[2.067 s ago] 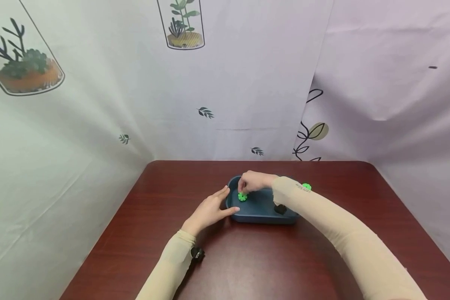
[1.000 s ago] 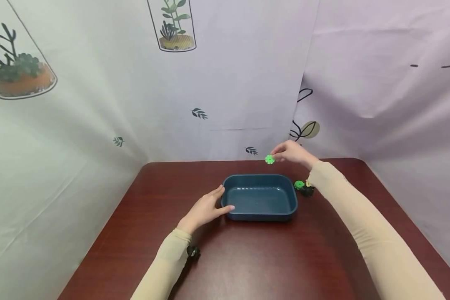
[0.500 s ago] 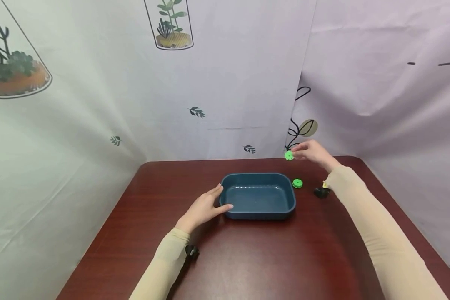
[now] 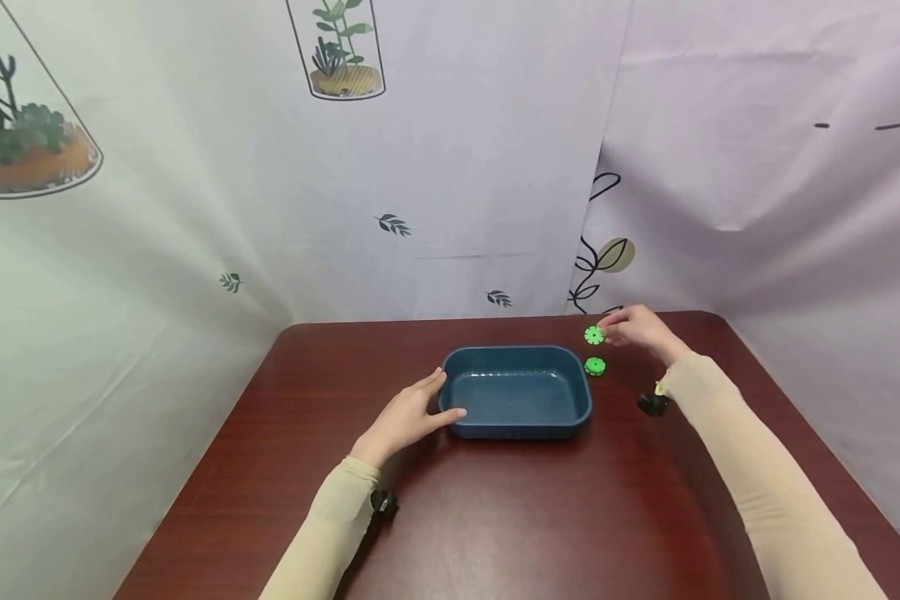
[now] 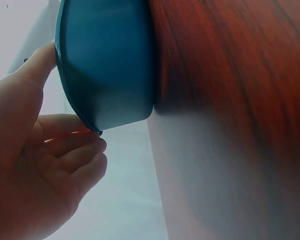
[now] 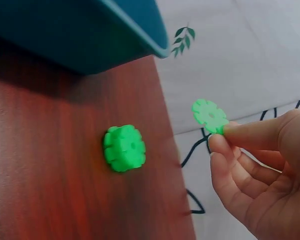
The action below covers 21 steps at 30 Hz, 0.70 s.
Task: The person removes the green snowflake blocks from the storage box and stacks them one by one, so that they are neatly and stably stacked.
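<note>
My right hand (image 4: 643,331) pinches a flat green snowflake disc (image 4: 593,335), a notched building piece, between thumb and forefinger. It hangs above the table, beyond a small stack of green discs (image 4: 595,367); the right wrist view shows the held disc (image 6: 209,116) apart from the stack (image 6: 126,148). A dark blue rectangular basin (image 4: 517,433) stands left of the stack, its visible floor bare. My left hand (image 4: 405,421) rests on the basin's left end, fingers fairly straight, thumb at the front rim. In the left wrist view the fingers (image 5: 85,160) touch the rim.
The reddish-brown table (image 4: 510,517) reaches back to a pale printed cloth (image 4: 465,183) that hangs behind and at both sides. A black wrist camera (image 4: 652,405) sits under the right sleeve, another wrist camera (image 4: 383,502) at the left.
My right hand has lifted a disc out of the basin, carried it right, and lowered it toward the stack. The left hand has stayed at the basin's left end.
</note>
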Each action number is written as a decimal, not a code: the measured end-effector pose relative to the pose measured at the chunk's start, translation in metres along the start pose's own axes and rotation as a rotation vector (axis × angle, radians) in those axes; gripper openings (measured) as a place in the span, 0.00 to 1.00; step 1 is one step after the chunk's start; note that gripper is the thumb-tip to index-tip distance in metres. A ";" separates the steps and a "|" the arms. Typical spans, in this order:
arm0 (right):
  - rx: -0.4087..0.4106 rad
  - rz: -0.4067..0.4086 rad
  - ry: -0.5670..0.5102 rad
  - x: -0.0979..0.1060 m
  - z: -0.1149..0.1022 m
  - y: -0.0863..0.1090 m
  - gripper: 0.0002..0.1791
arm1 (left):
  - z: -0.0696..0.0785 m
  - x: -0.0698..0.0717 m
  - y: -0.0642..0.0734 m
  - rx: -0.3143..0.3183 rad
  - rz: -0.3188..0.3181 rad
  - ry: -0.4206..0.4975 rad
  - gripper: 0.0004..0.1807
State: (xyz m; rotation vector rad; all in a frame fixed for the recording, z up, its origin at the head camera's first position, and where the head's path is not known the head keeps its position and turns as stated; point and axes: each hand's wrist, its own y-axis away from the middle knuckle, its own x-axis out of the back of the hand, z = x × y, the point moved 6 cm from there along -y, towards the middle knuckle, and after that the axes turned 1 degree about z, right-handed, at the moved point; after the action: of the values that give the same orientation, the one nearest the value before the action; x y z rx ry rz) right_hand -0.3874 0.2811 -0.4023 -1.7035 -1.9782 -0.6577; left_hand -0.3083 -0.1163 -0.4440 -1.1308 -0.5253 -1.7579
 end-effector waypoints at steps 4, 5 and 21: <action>-0.014 -0.033 -0.019 -0.008 0.008 0.001 0.19 | -0.001 0.000 0.000 0.002 0.003 -0.001 0.48; -0.017 -0.038 -0.021 -0.009 0.010 0.001 0.18 | -0.001 0.000 0.000 -0.001 0.004 -0.003 0.48; -0.074 -0.067 -0.004 -0.021 0.037 0.000 0.17 | -0.003 -0.002 -0.001 -0.006 0.002 0.003 0.48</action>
State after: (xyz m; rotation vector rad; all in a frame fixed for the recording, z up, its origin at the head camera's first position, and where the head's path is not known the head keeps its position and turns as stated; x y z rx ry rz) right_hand -0.3850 0.2871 -0.4445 -1.6884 -2.0445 -0.7597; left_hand -0.3098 -0.1169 -0.4471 -1.1328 -0.5173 -1.7605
